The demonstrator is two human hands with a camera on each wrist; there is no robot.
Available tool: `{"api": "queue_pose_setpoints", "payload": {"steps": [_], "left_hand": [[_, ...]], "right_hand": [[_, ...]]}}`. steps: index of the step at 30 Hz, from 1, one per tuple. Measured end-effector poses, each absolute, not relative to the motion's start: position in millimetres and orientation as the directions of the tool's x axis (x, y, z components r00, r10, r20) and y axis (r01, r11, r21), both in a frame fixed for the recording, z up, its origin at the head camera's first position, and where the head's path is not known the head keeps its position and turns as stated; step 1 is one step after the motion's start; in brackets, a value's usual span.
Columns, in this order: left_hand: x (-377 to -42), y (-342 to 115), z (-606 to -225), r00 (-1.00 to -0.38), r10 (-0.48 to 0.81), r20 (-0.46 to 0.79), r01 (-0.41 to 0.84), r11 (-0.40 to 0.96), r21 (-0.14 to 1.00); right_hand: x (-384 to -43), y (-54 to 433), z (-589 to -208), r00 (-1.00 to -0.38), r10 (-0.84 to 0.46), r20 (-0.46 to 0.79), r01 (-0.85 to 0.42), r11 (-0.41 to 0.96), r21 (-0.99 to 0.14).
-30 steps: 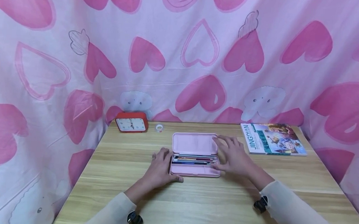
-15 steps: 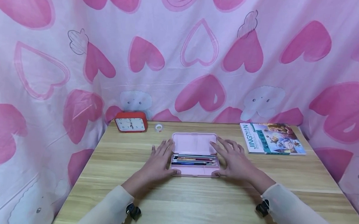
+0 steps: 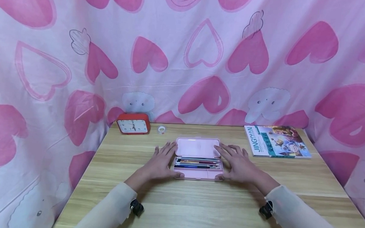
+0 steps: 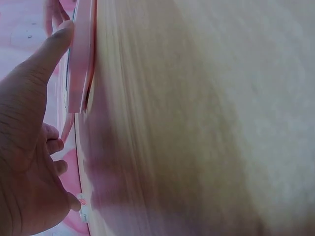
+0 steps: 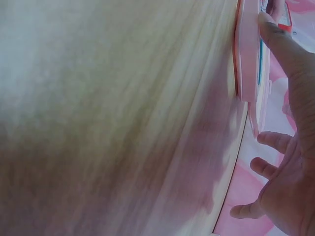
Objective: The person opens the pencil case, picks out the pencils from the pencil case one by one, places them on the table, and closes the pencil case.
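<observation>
A pink pencil case (image 3: 190,174) lies open on the wooden table, its lid (image 3: 197,147) folded to the back. Several pencils (image 3: 196,162) lie side by side in its rear compartment. At the left end is my left hand (image 3: 159,165), fingers spread, with the thumb on the front edge and the index fingertip at the lid's side. My right hand (image 3: 241,165) mirrors it at the right end, thumb on the front rim and index fingertip at the lid. Both wrist views show the thumbs against the case's front wall (image 4: 81,64) and the other fingers extended.
A red alarm clock (image 3: 134,124) stands at the back left, and a small white tape roll (image 3: 161,129) lies beside it. At the back right lies a book (image 3: 278,141) with a colourful cover. A pink heart-patterned curtain (image 3: 202,61) hangs behind the table (image 3: 197,208).
My left hand has shifted from the case's side so its fingers reach the lid and its thumb the front edge. The right thumb has come to the front rim. The lid's far edge looks slightly lower in view.
</observation>
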State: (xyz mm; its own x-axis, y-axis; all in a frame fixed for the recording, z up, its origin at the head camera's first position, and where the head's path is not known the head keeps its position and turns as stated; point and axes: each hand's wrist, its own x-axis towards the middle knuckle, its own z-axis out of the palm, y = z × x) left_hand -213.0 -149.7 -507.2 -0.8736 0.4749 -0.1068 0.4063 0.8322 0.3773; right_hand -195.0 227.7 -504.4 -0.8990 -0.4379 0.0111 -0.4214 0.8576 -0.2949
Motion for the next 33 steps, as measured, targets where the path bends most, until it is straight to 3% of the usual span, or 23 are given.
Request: {"api": "queue_pose_setpoints", "payload": {"steps": [22,25,33], "left_hand": [[-219,-152,-515,-0.862,0.470,-0.187,0.338,0.810,0.479],[-219,-152,-516,-0.863,0.470,-0.187,0.334,0.807,0.487],[-218,-152,-516,-0.861,0.474,-0.186,0.339,0.805,0.486]], "right_hand": [[-199,230,-506,-0.900,-0.433,-0.057,-0.391,0.857,-0.335],[-199,228,-504,-0.897,-0.441,-0.034,-0.409,0.857,-0.314],[-198,196,-485,-0.887,-0.457,0.072,-0.446,0.803,-0.395]]}}
